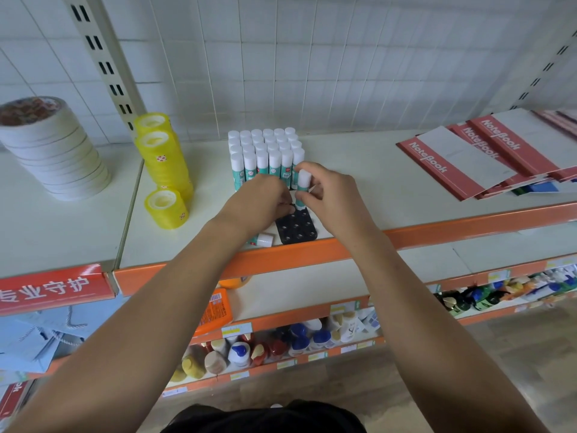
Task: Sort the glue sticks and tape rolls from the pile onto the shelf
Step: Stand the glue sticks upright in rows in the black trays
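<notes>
**me:** Glue stick (303,185) is in my right hand (327,195), upright, fingers wrapped round the body with the white cap poking out on top. Its bottom end is right over the back edge of the black holder tray (296,228), so I'd say I'm about to seat it in a hole.

**other:** And your left?

**me:** Left hand (259,198) is curled in just beside it, fingertips down at the tray near the stick's base. Steadying something, I think, but I honestly can't tell if it's pinching anything, my own knuckles hide it.

**other:** How much is done?

**me:** Most of it, by the look. There's a full block of standing glue sticks (265,154) packed in rows right behind my hands. The yellow tape rolls (162,157) are stacked to the left, with one more yellow roll (167,207) sitting in front of the stack, and the white tape rolls (56,148) are piled further left on the next shelf section.

**other:** What's left then?

**me:** The tray in front shows mostly empty holes, and one loose glue stick (262,240) is lying on its side by the shelf (359,189) edge under my left wrist. No other pile in sight. Notebooks (487,154) off to the right aren't my problem.
</notes>
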Action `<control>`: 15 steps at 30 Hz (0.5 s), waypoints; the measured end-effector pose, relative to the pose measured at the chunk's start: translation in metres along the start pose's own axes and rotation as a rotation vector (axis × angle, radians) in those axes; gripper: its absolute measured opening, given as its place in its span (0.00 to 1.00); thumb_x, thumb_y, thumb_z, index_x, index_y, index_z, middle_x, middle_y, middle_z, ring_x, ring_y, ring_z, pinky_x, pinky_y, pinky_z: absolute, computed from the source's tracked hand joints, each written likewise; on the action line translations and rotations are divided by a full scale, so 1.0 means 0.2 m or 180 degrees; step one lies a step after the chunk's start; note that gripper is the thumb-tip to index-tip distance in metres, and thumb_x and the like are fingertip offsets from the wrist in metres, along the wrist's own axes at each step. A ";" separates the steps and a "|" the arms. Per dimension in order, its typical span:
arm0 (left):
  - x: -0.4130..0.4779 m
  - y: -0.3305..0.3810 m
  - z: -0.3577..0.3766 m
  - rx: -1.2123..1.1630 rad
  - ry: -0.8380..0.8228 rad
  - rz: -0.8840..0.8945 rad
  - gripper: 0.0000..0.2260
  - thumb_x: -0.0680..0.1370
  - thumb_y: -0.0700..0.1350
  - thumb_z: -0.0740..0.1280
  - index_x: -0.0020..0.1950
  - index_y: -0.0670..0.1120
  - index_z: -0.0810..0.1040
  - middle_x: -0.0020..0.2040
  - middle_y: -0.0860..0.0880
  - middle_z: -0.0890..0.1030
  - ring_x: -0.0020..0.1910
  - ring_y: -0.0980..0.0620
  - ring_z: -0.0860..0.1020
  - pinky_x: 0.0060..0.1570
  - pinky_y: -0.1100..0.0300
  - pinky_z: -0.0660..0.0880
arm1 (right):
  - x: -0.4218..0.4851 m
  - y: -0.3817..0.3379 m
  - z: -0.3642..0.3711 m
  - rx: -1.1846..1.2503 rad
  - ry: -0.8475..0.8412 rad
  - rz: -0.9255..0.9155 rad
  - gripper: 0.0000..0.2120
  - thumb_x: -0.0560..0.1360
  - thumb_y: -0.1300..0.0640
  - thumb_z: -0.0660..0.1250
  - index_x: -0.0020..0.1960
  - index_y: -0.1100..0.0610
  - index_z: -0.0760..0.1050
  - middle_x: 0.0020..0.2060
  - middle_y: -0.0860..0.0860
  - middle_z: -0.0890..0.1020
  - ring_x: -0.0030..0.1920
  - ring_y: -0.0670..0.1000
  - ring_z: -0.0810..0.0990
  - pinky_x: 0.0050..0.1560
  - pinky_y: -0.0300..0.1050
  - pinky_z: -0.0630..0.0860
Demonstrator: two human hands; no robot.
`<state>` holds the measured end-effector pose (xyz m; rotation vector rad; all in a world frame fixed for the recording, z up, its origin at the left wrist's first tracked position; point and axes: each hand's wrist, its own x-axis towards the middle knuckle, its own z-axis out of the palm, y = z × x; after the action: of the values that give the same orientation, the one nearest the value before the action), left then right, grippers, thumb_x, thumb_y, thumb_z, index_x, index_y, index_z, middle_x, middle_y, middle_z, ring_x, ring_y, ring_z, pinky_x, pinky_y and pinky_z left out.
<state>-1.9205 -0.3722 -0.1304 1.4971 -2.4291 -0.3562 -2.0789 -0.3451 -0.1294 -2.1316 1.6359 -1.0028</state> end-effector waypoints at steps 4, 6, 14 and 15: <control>-0.04 -0.04 -0.06 -0.0040 0.0166 0.0044 0.15 0.75 0.47 0.72 0.59 0.43 0.80 0.52 0.47 0.82 0.45 0.50 0.77 0.49 0.56 0.75 | -0.01 -0.04 -0.05 -0.0515 0.0020 -0.0011 0.32 0.73 0.56 0.74 0.74 0.51 0.67 0.60 0.52 0.75 0.55 0.53 0.75 0.57 0.45 0.73; -0.09 -0.08 -0.12 -0.0098 0.0180 0.0072 0.12 0.74 0.47 0.73 0.55 0.45 0.81 0.50 0.48 0.83 0.42 0.51 0.77 0.48 0.56 0.75 | -0.03 -0.08 -0.06 -0.0544 0.0246 -0.0127 0.30 0.73 0.57 0.73 0.73 0.52 0.68 0.60 0.53 0.74 0.57 0.53 0.74 0.57 0.45 0.73; -0.26 -0.14 -0.18 -0.0397 -0.0610 0.0155 0.10 0.72 0.48 0.75 0.51 0.48 0.84 0.45 0.54 0.83 0.42 0.57 0.79 0.46 0.60 0.76 | -0.09 -0.15 0.03 -0.0351 -0.0296 -0.0220 0.07 0.74 0.60 0.71 0.52 0.55 0.82 0.43 0.50 0.84 0.39 0.46 0.78 0.46 0.46 0.79; -0.27 -0.15 -0.17 -0.0402 -0.0630 0.0162 0.10 0.72 0.48 0.75 0.52 0.48 0.84 0.46 0.54 0.83 0.42 0.57 0.79 0.45 0.60 0.76 | -0.09 -0.15 0.05 -0.0344 -0.0376 -0.0192 0.07 0.74 0.60 0.71 0.51 0.55 0.82 0.42 0.50 0.85 0.40 0.47 0.79 0.46 0.47 0.79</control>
<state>-1.8608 -0.3393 -0.1137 1.4036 -2.5346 -0.6630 -2.0520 -0.3212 -0.1252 -2.2758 1.6124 -0.8048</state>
